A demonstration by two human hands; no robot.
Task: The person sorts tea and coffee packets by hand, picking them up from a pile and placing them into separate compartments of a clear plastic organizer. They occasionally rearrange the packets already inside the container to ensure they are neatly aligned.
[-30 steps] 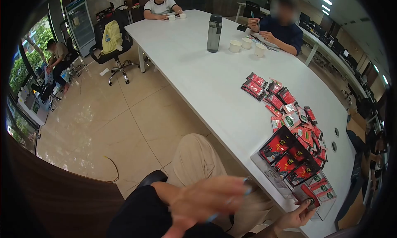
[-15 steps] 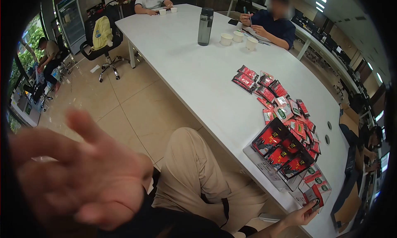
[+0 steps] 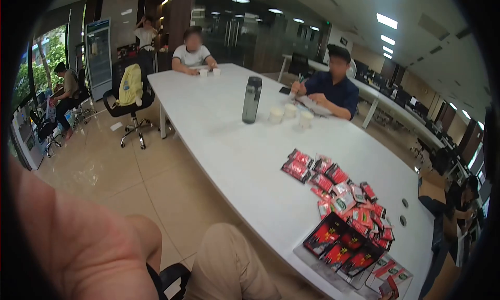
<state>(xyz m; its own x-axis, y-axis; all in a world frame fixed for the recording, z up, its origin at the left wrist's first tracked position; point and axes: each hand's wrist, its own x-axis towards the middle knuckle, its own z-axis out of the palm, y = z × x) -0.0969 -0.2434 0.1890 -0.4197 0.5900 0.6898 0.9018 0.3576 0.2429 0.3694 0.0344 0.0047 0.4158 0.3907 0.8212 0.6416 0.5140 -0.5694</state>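
Note:
My left hand (image 3: 78, 242) is very close to the camera at the lower left, its palm and wrist filling that corner. Its fingers run past the dark edge, and nothing is seen touching the palm. My right hand is below the frame. At the bottom right a red and dark packet (image 3: 388, 288) shows, cut off by the edge. Beside it a box of black-and-red packets (image 3: 341, 248) stands on the white table (image 3: 229, 159), next to a white-and-red printed pack (image 3: 390, 274). Beyond the box lies a heap of red sachets (image 3: 346, 196).
A grey bottle (image 3: 251, 101) and several paper cups (image 3: 276, 114) stand further up the table. One person in dark blue (image 3: 333, 89) holds a pen and papers; another person (image 3: 191, 55) sits at the far end. An office chair (image 3: 130, 99) with a yellow cloth is at left.
The view has tilted up, so the table things sit lower. My left hand has come nearer the camera and its spread fingers have left view. My right hand, earlier holding a red packet, is out of frame.

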